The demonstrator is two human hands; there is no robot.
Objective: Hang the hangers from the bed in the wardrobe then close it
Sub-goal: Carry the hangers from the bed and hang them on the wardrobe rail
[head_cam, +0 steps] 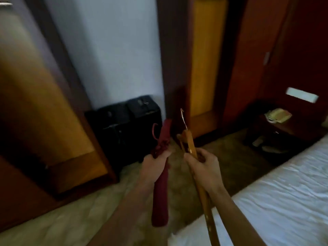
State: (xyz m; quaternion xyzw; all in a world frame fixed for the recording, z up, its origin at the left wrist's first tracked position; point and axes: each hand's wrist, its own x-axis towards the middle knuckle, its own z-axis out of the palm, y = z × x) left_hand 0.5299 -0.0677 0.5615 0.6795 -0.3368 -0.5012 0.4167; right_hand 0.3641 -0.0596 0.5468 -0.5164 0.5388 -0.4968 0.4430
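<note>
**Two hangers in hand, both pointing toward the wardrobe side**

The left hand (156,159) is gripping a red padded hanger (160,190), fingers curled round it near its middle; the hanger's long axis is running almost straight away from the person, one end hanging low toward the camera and the other end rising toward the dark suitcases (124,121), with its red hook (155,129) sticking out to the left of the far end; the right hand (202,166) is closing round a wooden hanger (204,197), thumb and fingers wrapped about the bar; this hanger is lying parallel to the red one, just beside it, its near end dropping past the corner of the bed (284,201) and its far end lifting toward the dark upright post; its metal hook (183,119) is pointing up and away; the two hangers are sitting side by side and apart, above the pale floor (79,215); a wood-panelled wardrobe door (44,112) is standing to the left, blurred; a nightstand (284,125) with a telephone (277,115) is sitting beyond the bed at the right.
</note>
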